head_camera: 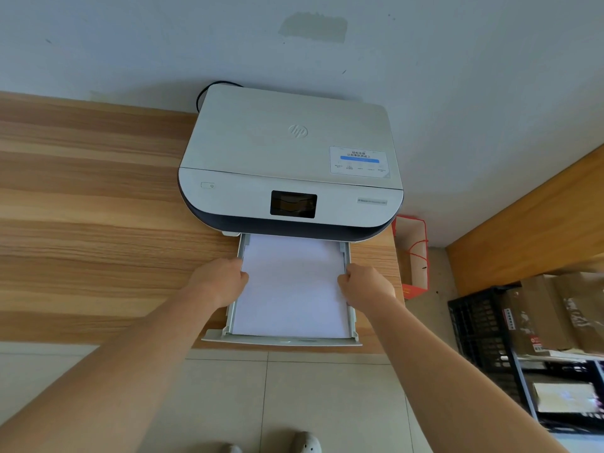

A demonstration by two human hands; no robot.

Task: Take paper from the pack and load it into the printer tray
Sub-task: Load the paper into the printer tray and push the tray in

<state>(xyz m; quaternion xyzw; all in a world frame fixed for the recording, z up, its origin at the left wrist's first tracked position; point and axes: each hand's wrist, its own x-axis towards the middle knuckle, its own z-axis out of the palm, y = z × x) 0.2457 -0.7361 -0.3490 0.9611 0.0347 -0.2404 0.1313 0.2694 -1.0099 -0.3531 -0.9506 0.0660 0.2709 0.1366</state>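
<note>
Nearest: floor tiles (327, 397) and shoe tips at bottom edge, both forearms reaching forward.

Tray (281, 341) is pulled out from under the printer, its front lip hanging past the desk (98, 223) edge. Paper stack (292, 286) already lies flat in it, squared between the side walls, far end running under the printer body.

Left hand (222, 281) is on the stack's left edge, right hand (367, 284) on the right edge, roughly mirrored. Fingers (244, 275) of both are curled in narrow; they sit right at the paper edge and side guides, but I can't tell whether they pinch the sheets or just press the guides. Nothing lifted.

Step, my read: paper is in, hands are seating/aligning it or snugging the width guides. Loading itself looks basically done.

Next move likely needs: confirm stack sits flat and under the guide tabs, release both hands, then push the tray straight in by the front lip. Even pressure, or it may skew and jam.

Farther: printer (291, 165), lid closed, screen (293, 204) dark, cable behind against the wall. Paper pack not in view. Red bag (413, 253) and black crate (480, 338) off to the right, not involved.
</note>
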